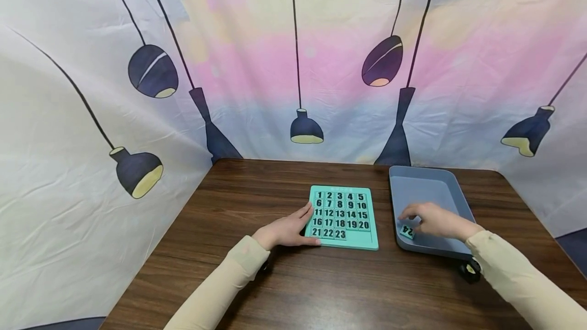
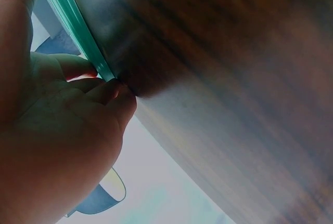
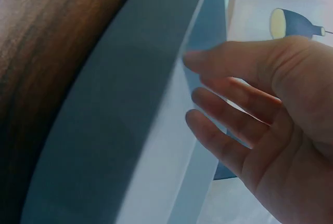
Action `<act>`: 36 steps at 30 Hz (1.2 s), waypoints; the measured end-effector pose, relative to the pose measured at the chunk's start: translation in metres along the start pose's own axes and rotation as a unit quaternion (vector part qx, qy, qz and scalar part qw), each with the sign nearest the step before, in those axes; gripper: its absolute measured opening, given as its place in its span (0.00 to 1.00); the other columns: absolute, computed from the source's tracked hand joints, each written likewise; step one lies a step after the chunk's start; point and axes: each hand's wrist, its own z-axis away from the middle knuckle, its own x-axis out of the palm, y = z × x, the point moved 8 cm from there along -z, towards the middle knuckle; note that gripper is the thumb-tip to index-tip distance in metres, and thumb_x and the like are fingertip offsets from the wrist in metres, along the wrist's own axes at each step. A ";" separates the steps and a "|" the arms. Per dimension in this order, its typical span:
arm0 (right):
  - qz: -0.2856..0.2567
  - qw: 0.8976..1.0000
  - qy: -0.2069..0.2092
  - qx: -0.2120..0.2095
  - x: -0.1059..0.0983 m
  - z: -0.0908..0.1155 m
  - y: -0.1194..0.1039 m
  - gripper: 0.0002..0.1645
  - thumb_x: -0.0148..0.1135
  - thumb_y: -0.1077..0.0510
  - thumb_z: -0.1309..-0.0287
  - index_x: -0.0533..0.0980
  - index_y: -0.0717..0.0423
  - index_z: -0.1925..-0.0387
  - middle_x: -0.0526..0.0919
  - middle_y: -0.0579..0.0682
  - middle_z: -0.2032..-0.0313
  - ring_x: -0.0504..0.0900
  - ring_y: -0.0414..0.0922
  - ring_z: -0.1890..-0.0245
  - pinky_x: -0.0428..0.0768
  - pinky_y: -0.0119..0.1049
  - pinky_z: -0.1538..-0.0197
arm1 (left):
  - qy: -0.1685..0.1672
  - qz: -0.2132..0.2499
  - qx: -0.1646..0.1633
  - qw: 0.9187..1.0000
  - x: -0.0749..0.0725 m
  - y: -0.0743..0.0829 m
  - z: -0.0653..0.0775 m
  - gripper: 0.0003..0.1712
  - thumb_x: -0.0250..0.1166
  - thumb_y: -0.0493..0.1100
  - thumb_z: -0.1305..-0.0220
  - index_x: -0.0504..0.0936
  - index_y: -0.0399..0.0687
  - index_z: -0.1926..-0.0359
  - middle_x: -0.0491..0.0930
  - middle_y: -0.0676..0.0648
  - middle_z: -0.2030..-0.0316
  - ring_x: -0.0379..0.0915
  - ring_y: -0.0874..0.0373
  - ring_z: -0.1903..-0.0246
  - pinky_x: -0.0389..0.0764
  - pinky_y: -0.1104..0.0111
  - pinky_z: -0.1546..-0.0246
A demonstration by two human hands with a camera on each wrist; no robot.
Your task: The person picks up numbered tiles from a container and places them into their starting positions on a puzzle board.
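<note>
A green number board (image 1: 350, 241) lies on the table, with tiles in rows reading 1 to 23 and a bare stretch at the lower right. My left hand (image 1: 289, 228) rests against its left edge, the thumb along the near edge. In the left wrist view the fingers (image 2: 106, 91) touch the board's side (image 2: 78, 24). Over the blue-grey tray (image 1: 424, 176) my right hand (image 1: 433, 219) hovers with loosely bent fingers. Beside its fingertips a green tile marked 24 (image 1: 407, 231) lies in the tray. The right wrist view shows thumb and fingers (image 3: 208, 130) apart, holding nothing.
The brown wooden table (image 1: 257, 182) carries the board and, to its right, the tray. Tray walls (image 3: 104, 109) rise around the right hand. A cloth backdrop (image 1: 257, 55) with painted lamps hangs behind the table's far edge.
</note>
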 end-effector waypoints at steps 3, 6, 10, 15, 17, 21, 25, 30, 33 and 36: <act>0.007 1.000 -0.018 -0.002 0.008 0.000 0.000 0.22 0.73 0.71 0.51 0.85 0.54 0.53 0.83 0.51 0.52 0.83 0.54 0.54 0.82 0.43 0.59 | -0.002 0.000 0.000 1.000 0.000 0.000 0.000 0.59 0.58 0.74 0.34 0.41 0.48 0.19 0.34 0.48 0.19 0.45 0.52 0.23 0.61 0.56 0.30; 0.010 1.000 -0.029 -0.005 0.012 0.000 0.000 0.21 0.75 0.70 0.51 0.85 0.55 0.53 0.83 0.52 0.53 0.83 0.55 0.54 0.83 0.46 0.57 | -0.003 0.002 0.001 1.000 0.001 0.000 0.000 0.59 0.57 0.74 0.34 0.41 0.48 0.19 0.34 0.48 0.19 0.45 0.52 0.23 0.61 0.55 0.30; 0.014 1.000 -0.025 -0.005 0.013 -0.001 0.002 0.18 0.75 0.66 0.49 0.84 0.56 0.54 0.83 0.52 0.55 0.83 0.53 0.56 0.82 0.47 0.57 | 0.000 0.002 0.002 1.000 0.001 0.000 -0.002 0.60 0.57 0.75 0.35 0.41 0.48 0.19 0.34 0.48 0.19 0.45 0.52 0.23 0.61 0.55 0.30; 0.015 1.000 -0.003 0.021 0.007 -0.001 0.013 0.15 0.74 0.62 0.45 0.84 0.59 0.55 0.82 0.50 0.59 0.82 0.49 0.61 0.81 0.44 0.61 | 0.000 0.003 0.002 1.000 0.001 -0.001 -0.003 0.60 0.57 0.75 0.35 0.41 0.48 0.19 0.34 0.48 0.19 0.45 0.52 0.23 0.61 0.56 0.30; 0.013 0.999 0.003 0.038 0.003 -0.001 0.022 0.14 0.74 0.60 0.44 0.83 0.61 0.56 0.82 0.51 0.60 0.82 0.49 0.62 0.81 0.45 0.61 | 0.000 -0.001 0.004 1.000 0.002 -0.001 -0.004 0.60 0.57 0.75 0.35 0.41 0.48 0.19 0.34 0.48 0.19 0.45 0.52 0.23 0.61 0.56 0.30; 0.010 0.998 0.012 0.067 -0.004 -0.003 0.039 0.16 0.73 0.58 0.42 0.82 0.64 0.56 0.83 0.53 0.61 0.82 0.49 0.62 0.81 0.47 0.61 | 0.001 -0.006 0.006 1.000 0.003 -0.002 -0.005 0.60 0.57 0.75 0.35 0.40 0.48 0.19 0.34 0.48 0.19 0.44 0.53 0.23 0.60 0.57 0.29; 0.012 0.996 0.019 0.087 -0.010 -0.006 0.053 0.17 0.71 0.57 0.41 0.81 0.67 0.56 0.84 0.53 0.64 0.80 0.46 0.67 0.79 0.45 0.65 | 0.003 -0.007 0.007 1.000 0.004 -0.003 -0.004 0.60 0.57 0.75 0.35 0.40 0.48 0.19 0.34 0.48 0.19 0.44 0.53 0.23 0.60 0.58 0.29; 0.005 0.994 0.014 0.109 -0.012 -0.006 0.062 0.23 0.70 0.52 0.38 0.77 0.69 0.55 0.82 0.53 0.66 0.78 0.42 0.72 0.77 0.41 0.68 | 0.005 -0.008 0.010 1.000 0.003 -0.002 -0.003 0.61 0.57 0.75 0.35 0.42 0.46 0.19 0.35 0.48 0.19 0.45 0.53 0.23 0.61 0.58 0.29; 0.000 0.994 0.001 0.109 -0.014 -0.004 0.061 0.27 0.73 0.51 0.41 0.76 0.71 0.53 0.81 0.53 0.67 0.78 0.43 0.71 0.77 0.42 0.67 | 0.005 -0.008 0.008 1.000 0.002 -0.001 -0.002 0.61 0.58 0.75 0.36 0.42 0.47 0.19 0.35 0.48 0.19 0.45 0.52 0.23 0.61 0.58 0.30; -0.012 0.994 -0.013 0.109 -0.014 -0.001 0.060 0.29 0.76 0.55 0.46 0.76 0.72 0.52 0.80 0.54 0.66 0.77 0.45 0.69 0.76 0.43 0.66 | 0.004 -0.008 0.006 1.000 0.003 -0.002 -0.003 0.61 0.57 0.75 0.36 0.41 0.48 0.19 0.35 0.48 0.19 0.46 0.53 0.23 0.62 0.58 0.30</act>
